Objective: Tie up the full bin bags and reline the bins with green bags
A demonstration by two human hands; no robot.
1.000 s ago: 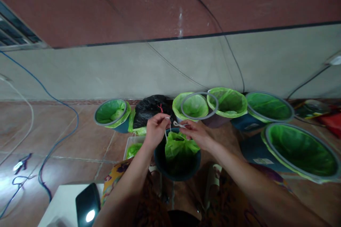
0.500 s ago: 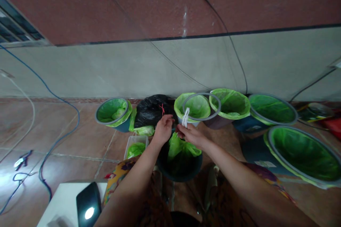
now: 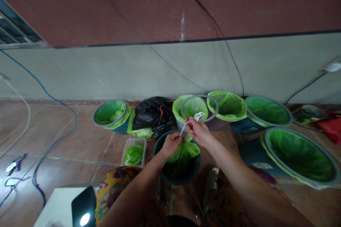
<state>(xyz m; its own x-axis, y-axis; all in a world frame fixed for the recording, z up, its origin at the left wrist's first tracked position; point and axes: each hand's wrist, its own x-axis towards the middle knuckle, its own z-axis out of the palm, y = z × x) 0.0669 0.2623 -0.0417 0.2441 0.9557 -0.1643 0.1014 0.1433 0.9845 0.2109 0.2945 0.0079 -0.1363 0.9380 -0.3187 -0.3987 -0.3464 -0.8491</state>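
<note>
Between my knees stands a dark round bin (image 3: 178, 181) with a light green plastic bag (image 3: 188, 150) gathered at its neck inside it. A white drawstring (image 3: 183, 129) runs up from the bag's neck. My left hand (image 3: 171, 145) pinches the lower part of the string close to the neck. Higher up and to the right, my right hand (image 3: 197, 131) is closed on the same drawstring, its white looped end sticking out above the fingers. The fingertips partly hide where the string meets the bag.
Green-lined bins line the wall, including a left bin (image 3: 110, 113) and a large right bin (image 3: 301, 154). A tied black bag (image 3: 152, 115) and a clear tub (image 3: 145, 149) lie left of my bin. A phone (image 3: 84, 205) rests on a white surface (image 3: 57, 202).
My left hand has moved down to the bag's neck and taken the string. My right hand has shifted slightly up and right, stretching the string between both hands.
</note>
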